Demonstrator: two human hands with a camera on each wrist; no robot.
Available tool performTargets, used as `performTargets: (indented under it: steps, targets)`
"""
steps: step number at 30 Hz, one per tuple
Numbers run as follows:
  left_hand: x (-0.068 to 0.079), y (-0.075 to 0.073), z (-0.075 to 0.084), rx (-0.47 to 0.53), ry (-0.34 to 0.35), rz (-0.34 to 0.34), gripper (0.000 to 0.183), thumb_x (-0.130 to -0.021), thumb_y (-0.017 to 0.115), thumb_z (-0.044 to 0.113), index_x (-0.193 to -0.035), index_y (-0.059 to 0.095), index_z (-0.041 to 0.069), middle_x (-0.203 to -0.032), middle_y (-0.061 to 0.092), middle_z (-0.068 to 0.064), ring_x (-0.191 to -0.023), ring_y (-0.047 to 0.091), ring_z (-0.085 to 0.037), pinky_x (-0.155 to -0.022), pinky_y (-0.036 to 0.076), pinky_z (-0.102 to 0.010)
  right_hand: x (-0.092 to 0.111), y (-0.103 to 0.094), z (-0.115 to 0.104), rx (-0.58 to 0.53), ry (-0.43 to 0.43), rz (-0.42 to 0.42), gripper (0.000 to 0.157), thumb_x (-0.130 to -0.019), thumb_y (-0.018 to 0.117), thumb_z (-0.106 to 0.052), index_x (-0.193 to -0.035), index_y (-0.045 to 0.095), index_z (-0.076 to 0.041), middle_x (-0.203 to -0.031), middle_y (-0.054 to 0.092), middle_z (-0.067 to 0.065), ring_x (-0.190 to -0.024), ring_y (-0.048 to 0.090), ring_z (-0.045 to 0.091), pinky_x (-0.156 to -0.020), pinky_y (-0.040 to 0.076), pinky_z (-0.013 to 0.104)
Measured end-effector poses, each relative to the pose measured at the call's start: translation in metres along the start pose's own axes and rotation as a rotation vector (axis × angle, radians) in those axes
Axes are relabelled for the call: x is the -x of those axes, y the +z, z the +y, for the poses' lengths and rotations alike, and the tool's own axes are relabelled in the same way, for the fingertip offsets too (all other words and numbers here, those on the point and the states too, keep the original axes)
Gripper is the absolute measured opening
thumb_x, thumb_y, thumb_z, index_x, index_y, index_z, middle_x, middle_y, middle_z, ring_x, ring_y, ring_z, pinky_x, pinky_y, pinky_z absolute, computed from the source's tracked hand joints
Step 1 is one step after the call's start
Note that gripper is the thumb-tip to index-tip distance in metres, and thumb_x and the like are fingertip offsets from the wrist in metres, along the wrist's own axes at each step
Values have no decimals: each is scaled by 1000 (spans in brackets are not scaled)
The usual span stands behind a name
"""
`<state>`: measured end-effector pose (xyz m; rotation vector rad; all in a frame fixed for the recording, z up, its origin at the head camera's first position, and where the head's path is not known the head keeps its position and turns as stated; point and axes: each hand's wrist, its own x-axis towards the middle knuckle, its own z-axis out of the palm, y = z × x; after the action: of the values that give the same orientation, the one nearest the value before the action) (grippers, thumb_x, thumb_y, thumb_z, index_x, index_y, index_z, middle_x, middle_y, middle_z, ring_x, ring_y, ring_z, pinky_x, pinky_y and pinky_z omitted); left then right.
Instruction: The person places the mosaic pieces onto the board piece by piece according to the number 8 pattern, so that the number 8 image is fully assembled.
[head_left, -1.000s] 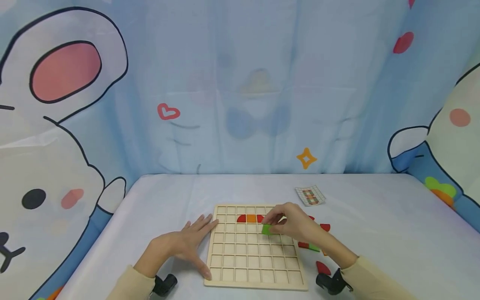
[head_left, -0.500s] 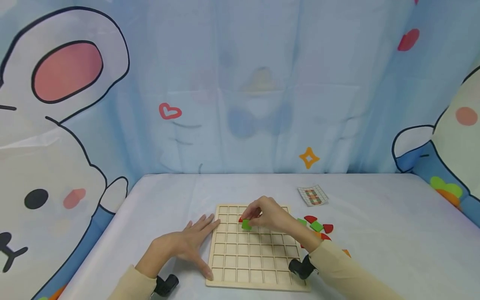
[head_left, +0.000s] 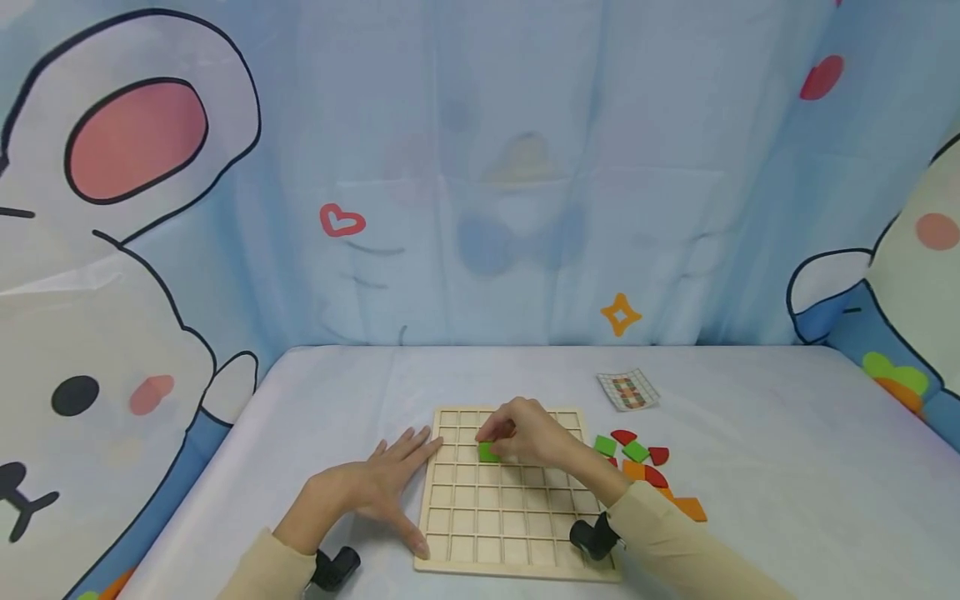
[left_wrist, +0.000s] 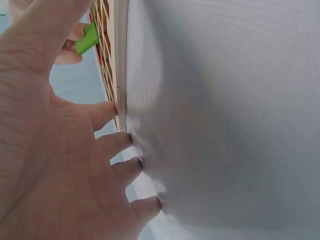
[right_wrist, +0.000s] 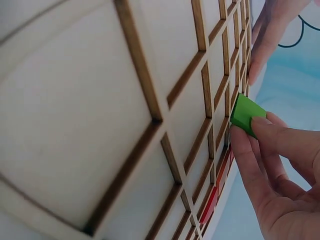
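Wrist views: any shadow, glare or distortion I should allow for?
Left wrist: soft shadows on the cloth beside the left hand; right wrist: rather dim, the board looming large up close, the green tile clear; no strong glare in either.

Lying flat, touched at the left edge by the left hand: a pale wooden board with raised grid lines. Pinched by the right hand, tilted over the farther squares: a flat green block.

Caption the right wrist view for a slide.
A right hand pinches a green piece at a wooden grid board.
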<state>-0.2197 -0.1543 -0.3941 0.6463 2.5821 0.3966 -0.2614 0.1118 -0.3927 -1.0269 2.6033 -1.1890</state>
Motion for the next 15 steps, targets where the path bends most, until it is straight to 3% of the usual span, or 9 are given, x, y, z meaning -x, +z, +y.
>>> performTargets:
  steps: [15]
  targets:
    - [-1,-1,1,9,3,-3,131,-71,96,51,-169,16,16,-176,7,-12,-162,4,-29,-129,10,-55,-6,1,-11,102,74,-21,15,-86,78,11,-93,82,-1,-90,79,7,-78,70,9,-70,58,23]
